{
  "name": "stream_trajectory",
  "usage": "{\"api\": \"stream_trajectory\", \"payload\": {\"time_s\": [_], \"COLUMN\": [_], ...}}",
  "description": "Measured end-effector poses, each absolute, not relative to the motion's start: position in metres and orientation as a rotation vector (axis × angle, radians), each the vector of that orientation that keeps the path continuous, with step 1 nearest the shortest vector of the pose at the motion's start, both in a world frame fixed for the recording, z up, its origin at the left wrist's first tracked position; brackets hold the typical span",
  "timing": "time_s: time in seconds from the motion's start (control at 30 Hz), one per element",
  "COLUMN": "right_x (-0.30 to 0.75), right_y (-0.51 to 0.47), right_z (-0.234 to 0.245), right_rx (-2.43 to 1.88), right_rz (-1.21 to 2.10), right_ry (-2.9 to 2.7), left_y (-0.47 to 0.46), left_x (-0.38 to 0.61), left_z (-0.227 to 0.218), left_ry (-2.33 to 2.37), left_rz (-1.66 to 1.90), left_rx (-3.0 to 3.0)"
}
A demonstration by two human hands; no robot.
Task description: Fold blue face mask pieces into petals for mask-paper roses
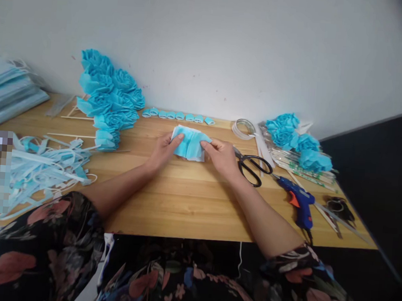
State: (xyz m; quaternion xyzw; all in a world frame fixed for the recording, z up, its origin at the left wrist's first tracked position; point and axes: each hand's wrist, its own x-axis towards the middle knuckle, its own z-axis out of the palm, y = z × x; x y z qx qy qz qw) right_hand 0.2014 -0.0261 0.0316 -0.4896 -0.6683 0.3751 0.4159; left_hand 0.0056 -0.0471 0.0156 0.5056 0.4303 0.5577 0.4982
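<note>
Between my two hands is a light blue and white piece of mask fabric (190, 142), held above the middle of the table. My left hand (163, 151) pinches its left side, thumb on the blue face. At its right edge my right hand (221, 157) grips it with thumb and fingers. The fingers behind the fabric are partly hidden. Just right of my right hand lie black-handled scissors (251, 168). Behind the fabric, a row of small rolled blue pieces (176, 115) runs along the wall side of the table.
Blue fabric flowers (112, 91) are heaped at the left back, with more flowers (285, 133) on plastic packets at the right. Mask offcuts (55, 163) and stacked masks (8, 91) cover the left. A tape roll (244, 129) and a blue glue gun (297, 198) lie right.
</note>
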Motion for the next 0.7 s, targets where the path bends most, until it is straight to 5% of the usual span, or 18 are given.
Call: {"api": "stream_trajectory", "payload": {"time_s": [0.27,0.7], "right_x": [0.206,0.196], "right_y": [-0.012,-0.009], "right_z": [0.027,0.014], "right_rx": [-1.141,-1.167], "right_rz": [1.198,0.654], "right_ry": [-1.275,-1.892], "left_y": [-0.031,-0.03], "left_x": [-0.004,-0.005], "left_z": [0.008,0.005], "left_ry": [1.137,1.112], "left_rz": [1.52,1.526], "left_rx": [0.958,0.955]}}
